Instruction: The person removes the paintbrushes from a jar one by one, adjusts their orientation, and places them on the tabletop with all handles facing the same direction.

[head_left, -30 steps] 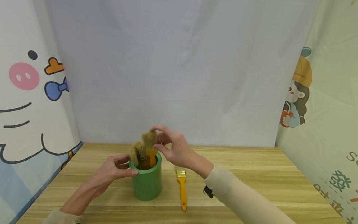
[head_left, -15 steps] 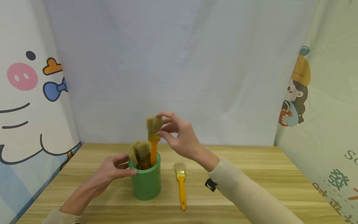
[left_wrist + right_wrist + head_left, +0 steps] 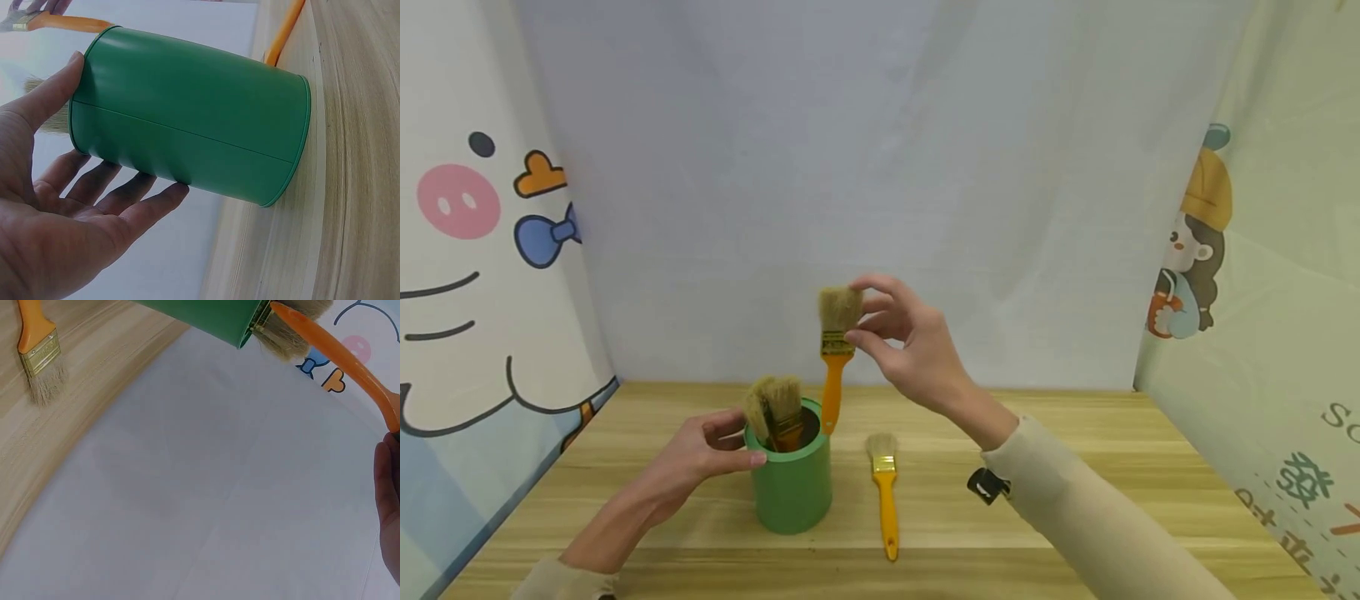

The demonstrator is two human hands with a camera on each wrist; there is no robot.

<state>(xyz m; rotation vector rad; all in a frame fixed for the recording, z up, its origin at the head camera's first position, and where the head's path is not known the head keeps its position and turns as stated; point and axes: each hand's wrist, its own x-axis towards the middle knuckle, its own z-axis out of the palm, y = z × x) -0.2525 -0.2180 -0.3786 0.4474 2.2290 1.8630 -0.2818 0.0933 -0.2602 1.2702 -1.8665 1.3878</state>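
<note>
My right hand [image 3: 917, 350] pinches a paintbrush [image 3: 832, 375] by its metal band, bristles up and orange handle hanging down. The handle's tip is level with the rim of the green pot [image 3: 793, 492], at its right side. My left hand [image 3: 707, 446] grips the pot, thumb at the front of the rim and fingers round the far side; in the left wrist view the fingers [image 3: 153, 203] lie along its wall. Other paintbrushes [image 3: 785, 404] stand bristles up in the pot, leaning left. In the right wrist view, only part of the right hand [image 3: 389, 500] shows.
Another paintbrush [image 3: 887, 500] with a yellow-orange handle lies on the wooden table [image 3: 1037, 517], right of the pot, bristles pointing away. A pale cloth [image 3: 1000, 208] hangs behind the table, with printed cloths at both sides.
My right hand has lifted the paintbrush up out of the pot and moved it to the right. The left hand has stayed on the pot, which stands in the same place.
</note>
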